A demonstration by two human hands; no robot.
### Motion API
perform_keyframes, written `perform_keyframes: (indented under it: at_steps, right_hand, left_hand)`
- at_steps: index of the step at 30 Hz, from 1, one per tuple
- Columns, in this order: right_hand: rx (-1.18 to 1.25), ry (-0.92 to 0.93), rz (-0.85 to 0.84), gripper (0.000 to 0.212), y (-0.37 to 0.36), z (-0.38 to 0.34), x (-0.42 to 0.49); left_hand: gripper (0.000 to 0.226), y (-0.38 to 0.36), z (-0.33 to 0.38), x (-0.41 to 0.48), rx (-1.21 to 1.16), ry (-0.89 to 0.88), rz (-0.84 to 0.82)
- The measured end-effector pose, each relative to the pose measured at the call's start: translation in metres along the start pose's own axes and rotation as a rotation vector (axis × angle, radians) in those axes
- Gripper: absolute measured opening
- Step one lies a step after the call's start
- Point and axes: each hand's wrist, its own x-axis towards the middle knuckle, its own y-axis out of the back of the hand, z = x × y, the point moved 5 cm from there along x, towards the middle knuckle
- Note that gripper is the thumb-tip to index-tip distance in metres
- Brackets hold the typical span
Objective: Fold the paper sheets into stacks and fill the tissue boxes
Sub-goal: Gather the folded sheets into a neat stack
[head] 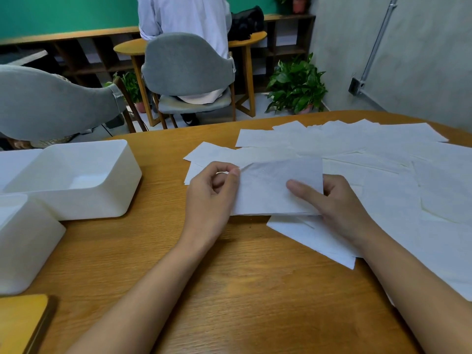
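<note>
left hand (212, 192): pinching corner of sheet (270, 192)
right hand (342, 203): thumb clamping other end
box (102, 200): off left (left hand's nearer)

A wooden counter (229, 290) fills the foreground, with a yellow-brown board (20, 323) at its near left corner. Beyond stand two gray chairs, one at the left (51, 103). A person in a pale shirt (184, 14) sits on the farther one (186, 62), facing a round table (127, 47) that carries a black bag (246, 21). Shelves (76, 54) line the green wall (63, 14). A potted plant (296, 85) stands on the floor beside the gray wall (421, 60).
</note>
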Motion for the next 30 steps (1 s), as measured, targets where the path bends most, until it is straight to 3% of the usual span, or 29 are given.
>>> perform_keyframes:
  at_steps: [2,7,14,17,19,22,26,30]
  right_hand:
    - [-0.056,-0.012,0.031,0.022,0.001,-0.002,-0.001]
    - [-0.064,-0.007,0.066,0.019,0.004,0.002,0.000]
    - [0.026,0.125,0.046,0.063,0.003,-0.007,0.002]
    - [0.015,0.147,0.019,0.069,0.003,-0.006,0.002]
    - [-0.080,0.194,0.059,0.064,0.007,-0.006,0.002]
    - [-0.306,0.256,0.122,0.047,0.013,-0.005,0.005]
    - [-0.329,0.240,0.082,0.042,0.012,-0.003,0.005]
    - [-0.365,0.166,0.044,0.039,0.013,0.005,0.008]
  left_hand:
    - [0.013,-0.001,0.000,0.000,-0.040,0.047,-0.014]
    - [0.019,-0.003,-0.002,0.001,-0.061,0.062,-0.047]
    - [0.030,-0.003,-0.004,0.001,0.034,-0.058,-0.038]
    - [0.033,-0.003,0.000,-0.003,0.125,-0.125,-0.003]
    - [0.034,-0.002,0.012,-0.008,0.262,-0.280,0.025]
    - [0.021,-0.017,0.018,-0.016,0.338,-0.489,-0.190]
    - [0.016,-0.042,-0.001,-0.030,0.480,-0.473,-0.643]
    - [0.018,-0.047,-0.009,-0.033,0.520,-0.501,-0.636]
